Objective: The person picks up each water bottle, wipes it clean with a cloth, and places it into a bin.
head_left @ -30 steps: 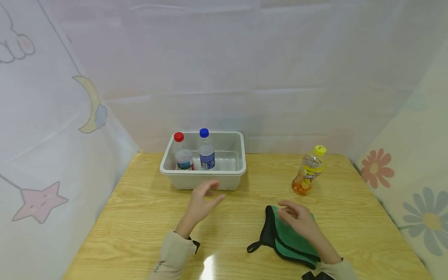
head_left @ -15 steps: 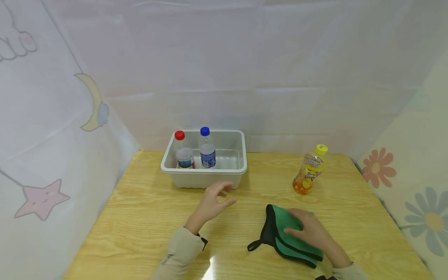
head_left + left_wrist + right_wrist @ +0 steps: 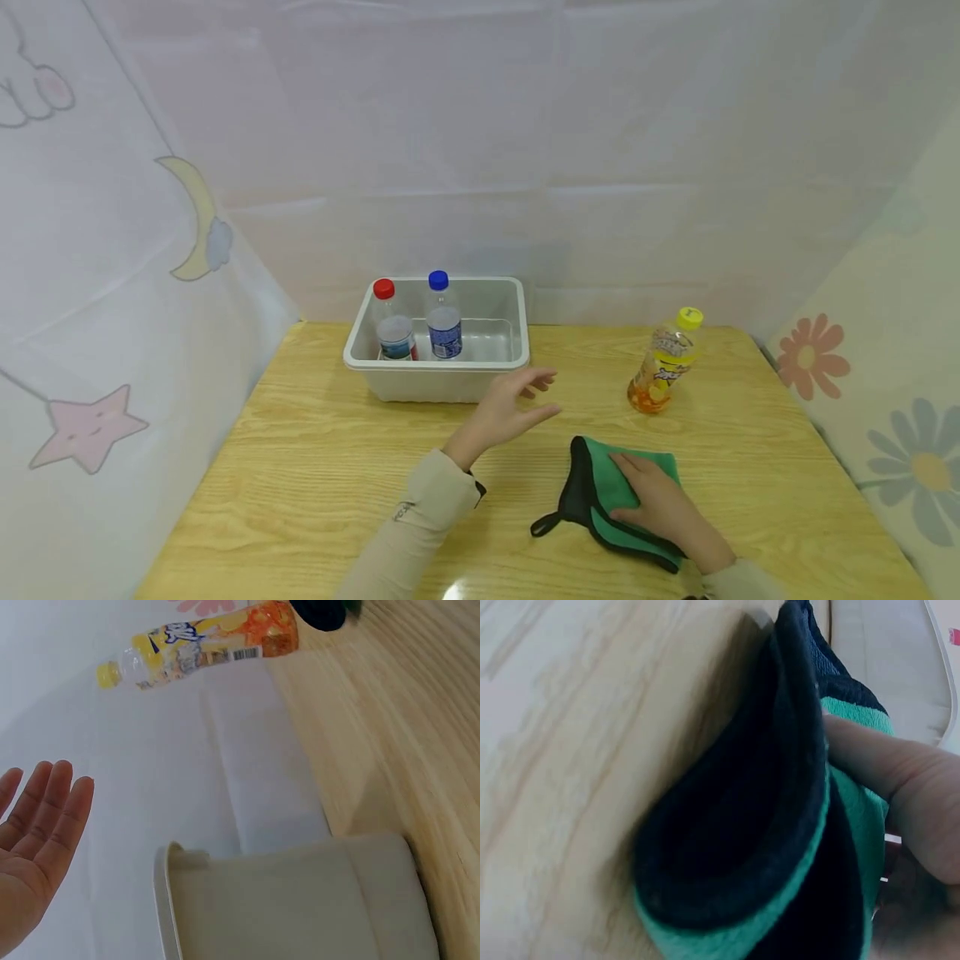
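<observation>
My right hand (image 3: pixel 660 504) rests on a folded green cloth (image 3: pixel 602 471) with black trim and a hanging loop, its fingers laid fairly straight across the top. The right wrist view shows the thumb (image 3: pixel 874 757) pressed against the cloth (image 3: pixel 735 825); the other fingers are mostly hidden there. In the air just right of the bin's front stands my left hand (image 3: pixel 504 412), palm toward the right, holding nothing. The left wrist view shows its relaxed fingers (image 3: pixel 52 814) apart from the bin wall (image 3: pixel 277 907).
Inside the pale grey bin (image 3: pixel 435 385) stand a red-capped bottle (image 3: pixel 394 332) and a blue-capped bottle (image 3: pixel 445 332). A yellow-capped bottle (image 3: pixel 663 371) with some orange contents stands behind the cloth on the wooden table (image 3: pixel 300 467). Fabric sheets (image 3: pixel 600 167) hang around the table.
The right hand has come down from above the cloth onto it. The left hand has moved to the right past the front of the bin. The bottles and bin have stayed put.
</observation>
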`<state>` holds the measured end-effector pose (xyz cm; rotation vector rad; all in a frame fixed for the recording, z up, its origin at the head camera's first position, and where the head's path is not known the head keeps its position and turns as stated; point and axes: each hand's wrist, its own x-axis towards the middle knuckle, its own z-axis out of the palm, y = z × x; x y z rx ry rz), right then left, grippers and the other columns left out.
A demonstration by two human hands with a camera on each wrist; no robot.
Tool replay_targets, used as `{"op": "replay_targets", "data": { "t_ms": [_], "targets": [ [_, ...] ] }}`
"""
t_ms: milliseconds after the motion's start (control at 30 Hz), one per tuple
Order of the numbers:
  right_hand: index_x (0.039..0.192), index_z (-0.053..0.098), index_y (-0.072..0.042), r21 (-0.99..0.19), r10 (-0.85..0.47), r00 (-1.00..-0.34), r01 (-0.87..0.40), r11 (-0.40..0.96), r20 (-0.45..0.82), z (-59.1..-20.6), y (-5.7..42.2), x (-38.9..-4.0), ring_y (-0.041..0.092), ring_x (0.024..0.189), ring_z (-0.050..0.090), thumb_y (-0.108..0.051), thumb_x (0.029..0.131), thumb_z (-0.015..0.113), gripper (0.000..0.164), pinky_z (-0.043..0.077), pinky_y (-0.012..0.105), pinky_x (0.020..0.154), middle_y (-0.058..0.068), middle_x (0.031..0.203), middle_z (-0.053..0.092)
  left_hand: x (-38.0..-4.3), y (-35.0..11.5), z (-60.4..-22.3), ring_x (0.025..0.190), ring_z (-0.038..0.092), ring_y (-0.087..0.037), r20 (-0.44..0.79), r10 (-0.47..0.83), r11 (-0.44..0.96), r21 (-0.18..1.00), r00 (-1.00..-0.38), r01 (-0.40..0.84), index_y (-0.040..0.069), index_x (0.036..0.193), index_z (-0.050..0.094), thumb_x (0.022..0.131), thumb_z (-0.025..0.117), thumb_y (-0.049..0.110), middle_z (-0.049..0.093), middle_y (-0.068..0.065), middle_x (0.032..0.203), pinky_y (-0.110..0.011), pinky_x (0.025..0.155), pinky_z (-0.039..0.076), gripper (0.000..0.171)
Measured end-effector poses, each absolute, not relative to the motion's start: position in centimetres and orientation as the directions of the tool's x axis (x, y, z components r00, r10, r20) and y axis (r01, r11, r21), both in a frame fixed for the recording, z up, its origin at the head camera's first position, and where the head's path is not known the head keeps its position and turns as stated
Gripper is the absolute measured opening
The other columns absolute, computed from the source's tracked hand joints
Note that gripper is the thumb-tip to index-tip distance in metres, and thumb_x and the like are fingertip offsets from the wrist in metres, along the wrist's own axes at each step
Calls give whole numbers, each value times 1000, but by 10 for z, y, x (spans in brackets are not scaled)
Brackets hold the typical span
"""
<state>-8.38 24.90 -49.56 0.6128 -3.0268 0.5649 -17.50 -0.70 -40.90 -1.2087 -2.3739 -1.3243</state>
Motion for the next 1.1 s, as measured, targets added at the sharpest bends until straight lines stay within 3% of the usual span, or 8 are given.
{"op": "replay_targets", "data": {
  "t_ms": [467, 700, 867, 1100],
  "targets": [
    [118, 53, 10, -346, -330, -944, -318, 883, 24, -494, 247, -77, 40, 102, 53, -25, 62, 83, 72, 45, 51, 84, 23, 113, 57, -197, 48, -391, 96, 57, -15, 422, 578, 351, 644, -698, 680, 6, 126, 50, 85, 65, 25, 59, -7, 110, -16, 75, 49, 47],
    [109, 58, 8, -324, -291, -956, -288, 901, 41, -495, 248, -72, 36, 95, 58, -17, 65, 81, 56, 48, 48, 81, 20, 104, 61, -212, 67, -393, 99, 55, -11, 319, 610, 437, 627, -725, 645, 10, 130, 48, 87, 62, 31, 58, -5, 113, -14, 74, 47, 50],
    [107, 59, 3, -437, -223, -975, -205, 876, 9, -490, 263, -66, 30, 88, 61, -13, 67, 79, 48, 51, 45, 74, 14, 99, 64, -222, 77, -400, 98, 56, -11, 285, 623, 457, 624, -729, 634, 11, 130, 48, 86, 63, 32, 58, -5, 113, -11, 71, 45, 51],
    [108, 60, -1, -536, -170, -986, -144, 832, 1, -479, 286, -57, 18, 78, 59, -17, 67, 79, 48, 49, 30, 64, 5, 95, 65, -238, 93, -413, 102, 53, -11, 220, 612, 466, 675, -759, 572, 12, 133, 45, 85, 63, 34, 56, -4, 116, -13, 74, 45, 55]
  ]
}}
